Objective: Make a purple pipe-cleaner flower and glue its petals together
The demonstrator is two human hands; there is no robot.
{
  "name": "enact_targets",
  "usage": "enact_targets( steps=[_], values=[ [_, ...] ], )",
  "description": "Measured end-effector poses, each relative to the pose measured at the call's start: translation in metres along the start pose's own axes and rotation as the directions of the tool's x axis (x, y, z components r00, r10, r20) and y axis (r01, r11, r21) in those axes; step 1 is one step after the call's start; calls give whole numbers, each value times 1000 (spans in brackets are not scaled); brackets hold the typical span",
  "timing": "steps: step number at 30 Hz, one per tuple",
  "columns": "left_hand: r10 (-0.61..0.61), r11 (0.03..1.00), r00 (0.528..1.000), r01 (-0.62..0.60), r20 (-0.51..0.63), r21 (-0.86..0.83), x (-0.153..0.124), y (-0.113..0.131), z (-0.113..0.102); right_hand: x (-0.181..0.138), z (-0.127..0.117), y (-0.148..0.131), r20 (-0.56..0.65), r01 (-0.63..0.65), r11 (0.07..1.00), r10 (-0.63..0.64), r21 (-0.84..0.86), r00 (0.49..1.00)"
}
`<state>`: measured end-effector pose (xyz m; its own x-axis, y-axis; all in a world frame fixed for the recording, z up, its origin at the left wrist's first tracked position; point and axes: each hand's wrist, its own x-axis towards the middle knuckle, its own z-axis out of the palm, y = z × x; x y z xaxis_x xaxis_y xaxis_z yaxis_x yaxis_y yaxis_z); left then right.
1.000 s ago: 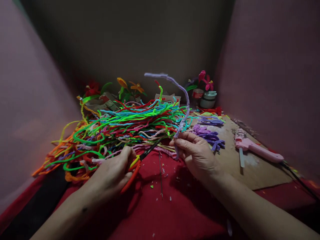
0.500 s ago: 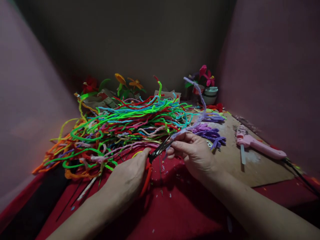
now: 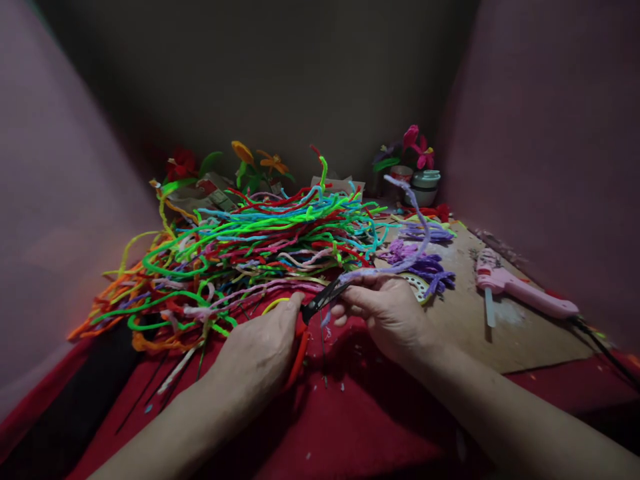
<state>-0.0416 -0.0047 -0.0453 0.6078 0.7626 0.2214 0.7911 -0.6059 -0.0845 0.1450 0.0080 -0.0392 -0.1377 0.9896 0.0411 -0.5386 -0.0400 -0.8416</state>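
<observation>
My left hand is closed round the red handles of a pair of scissors, whose dark blades point up and right. Between the thumb and fingers of my right hand is a pale purple pipe cleaner. Its long end curves up and away over the cardboard, and its near end lies at the scissor blades. Whether the blades are fully closed on it cannot be made out. Just beyond both hands lies a large heap of coloured pipe cleaners.
A pink glue gun with a cord rests on a cardboard sheet at right. Darker purple pipe cleaners lie on that sheet. Fuzzy flowers and a lidded jar stand at the back. Scraps dot the red cloth.
The pale purple pipe cleaner's free end has swung right and down. Both hands keep their grips near the same spot, and the view has shifted slightly.
</observation>
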Motion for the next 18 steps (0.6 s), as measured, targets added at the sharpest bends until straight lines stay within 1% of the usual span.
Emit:
enact_targets(
  steps=[4, 6, 9, 12, 18],
  values=[
    [44, 997, 996, -38, -73, 73, -1, 0, 3, -2, 0, 1, 4, 2, 1000, -2, -23, 1000],
    [52, 995, 995, -45, -84, 84, -1, 0, 4, -2, 0, 2, 15, -6, 999, 7, -45, 1000],
    [24, 999, 999, -23, -24, 47, -1, 0, 1, -3, 0, 1, 32, -21, 997, 23, -76, 999],
    [-20, 1000, 999, 19, 43, 2, -1, 2, -4, -3, 0, -1, 12, -29, 995, 31, -99, 999],
    [-59, 997, 996, 62, 69, -47, 0, 3, -8, -2, -2, -1, -14, -35, 992, 33, -120, 999]
  ],
)
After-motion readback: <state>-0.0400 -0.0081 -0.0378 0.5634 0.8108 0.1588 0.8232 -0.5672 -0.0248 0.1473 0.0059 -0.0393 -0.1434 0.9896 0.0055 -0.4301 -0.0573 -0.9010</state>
